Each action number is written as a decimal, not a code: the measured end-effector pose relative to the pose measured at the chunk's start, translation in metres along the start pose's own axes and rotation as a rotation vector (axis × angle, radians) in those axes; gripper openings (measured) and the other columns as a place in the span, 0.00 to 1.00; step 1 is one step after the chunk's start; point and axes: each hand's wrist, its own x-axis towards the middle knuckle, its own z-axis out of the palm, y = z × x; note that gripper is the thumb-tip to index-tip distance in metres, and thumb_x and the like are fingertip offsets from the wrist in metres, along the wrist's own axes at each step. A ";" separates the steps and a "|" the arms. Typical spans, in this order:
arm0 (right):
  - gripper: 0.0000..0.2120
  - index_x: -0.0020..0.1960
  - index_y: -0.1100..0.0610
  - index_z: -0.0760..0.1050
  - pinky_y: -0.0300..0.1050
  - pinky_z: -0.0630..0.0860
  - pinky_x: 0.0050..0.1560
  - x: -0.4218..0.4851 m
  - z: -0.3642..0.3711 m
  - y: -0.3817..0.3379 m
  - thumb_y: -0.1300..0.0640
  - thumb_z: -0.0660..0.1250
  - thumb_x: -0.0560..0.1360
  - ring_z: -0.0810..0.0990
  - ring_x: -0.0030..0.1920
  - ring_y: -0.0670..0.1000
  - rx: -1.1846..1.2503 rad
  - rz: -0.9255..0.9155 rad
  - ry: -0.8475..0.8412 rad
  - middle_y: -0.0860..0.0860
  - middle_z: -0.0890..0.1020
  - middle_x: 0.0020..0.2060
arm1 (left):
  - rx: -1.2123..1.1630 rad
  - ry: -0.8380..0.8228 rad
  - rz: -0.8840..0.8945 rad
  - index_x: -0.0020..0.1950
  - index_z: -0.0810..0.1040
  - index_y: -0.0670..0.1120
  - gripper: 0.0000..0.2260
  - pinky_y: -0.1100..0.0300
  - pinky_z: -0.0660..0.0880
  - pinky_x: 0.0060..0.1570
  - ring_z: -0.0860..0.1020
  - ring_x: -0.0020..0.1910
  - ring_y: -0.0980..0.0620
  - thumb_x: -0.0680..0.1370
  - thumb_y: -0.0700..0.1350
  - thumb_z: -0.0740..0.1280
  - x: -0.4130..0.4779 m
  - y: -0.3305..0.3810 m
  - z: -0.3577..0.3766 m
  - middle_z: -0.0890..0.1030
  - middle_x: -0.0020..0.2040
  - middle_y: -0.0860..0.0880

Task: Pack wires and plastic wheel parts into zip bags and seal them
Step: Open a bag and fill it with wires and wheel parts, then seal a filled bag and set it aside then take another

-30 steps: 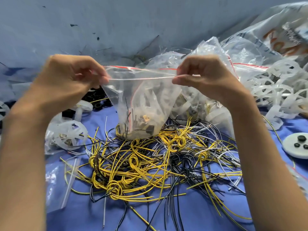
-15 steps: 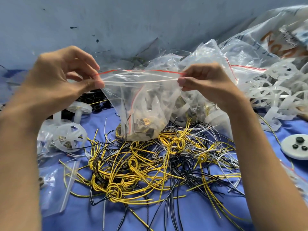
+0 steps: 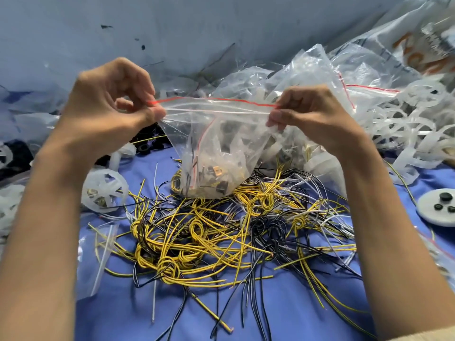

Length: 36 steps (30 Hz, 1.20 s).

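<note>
A clear zip bag (image 3: 216, 141) with a red line along its top hangs between my hands, small dark and brass parts gathered at its bottom. My left hand (image 3: 110, 104) pinches the left end of the zip strip. My right hand (image 3: 310, 114) pinches the right end, so the strip is stretched taut. The bag's bottom rests on a tangled heap of yellow, black and white wires (image 3: 221, 232) on the blue cloth (image 3: 283, 311). A white plastic wheel (image 3: 104, 190) lies to the left of the heap.
A pile of clear bags and white wheel parts (image 3: 406, 129) fills the right and back. An empty zip bag (image 3: 98, 259) lies front left. A white disc with black pieces (image 3: 438, 207) sits at the right edge. Black parts (image 3: 147, 146) lie behind the left hand.
Both hands have shifted slightly along the zip strip while keeping it stretched; the bag stays hanging over the wire heap.
</note>
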 end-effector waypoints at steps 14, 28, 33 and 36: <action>0.04 0.47 0.61 0.80 0.41 0.75 0.44 0.004 0.017 -0.018 0.64 0.70 0.72 0.78 0.38 0.48 -0.041 -0.018 -0.022 0.58 0.82 0.39 | 0.120 -0.080 -0.114 0.41 0.79 0.51 0.03 0.76 0.65 0.32 0.72 0.31 0.59 0.72 0.44 0.72 -0.005 0.011 0.003 0.77 0.31 0.58; 0.06 0.46 0.64 0.82 0.42 0.76 0.47 0.007 0.025 -0.036 0.62 0.72 0.71 0.78 0.40 0.46 -0.232 -0.112 0.032 0.57 0.84 0.40 | 0.079 -0.105 0.035 0.39 0.80 0.59 0.04 0.67 0.71 0.38 0.73 0.35 0.60 0.70 0.49 0.73 -0.001 0.007 0.005 0.79 0.37 0.56; 0.03 0.46 0.63 0.82 0.32 0.74 0.43 0.010 0.031 -0.039 0.64 0.71 0.72 0.76 0.33 0.41 -0.328 -0.133 0.023 0.49 0.81 0.34 | 0.159 -0.086 0.022 0.39 0.77 0.56 0.07 0.77 0.66 0.33 0.74 0.30 0.65 0.72 0.45 0.72 0.000 0.005 0.012 0.78 0.31 0.64; 0.04 0.46 0.64 0.81 0.46 0.75 0.48 0.011 0.034 -0.039 0.65 0.68 0.74 0.80 0.39 0.54 -0.449 -0.164 -0.007 0.55 0.83 0.37 | 0.236 -0.068 0.024 0.38 0.75 0.57 0.12 0.76 0.65 0.29 0.73 0.28 0.66 0.73 0.41 0.72 -0.001 0.004 0.017 0.77 0.30 0.66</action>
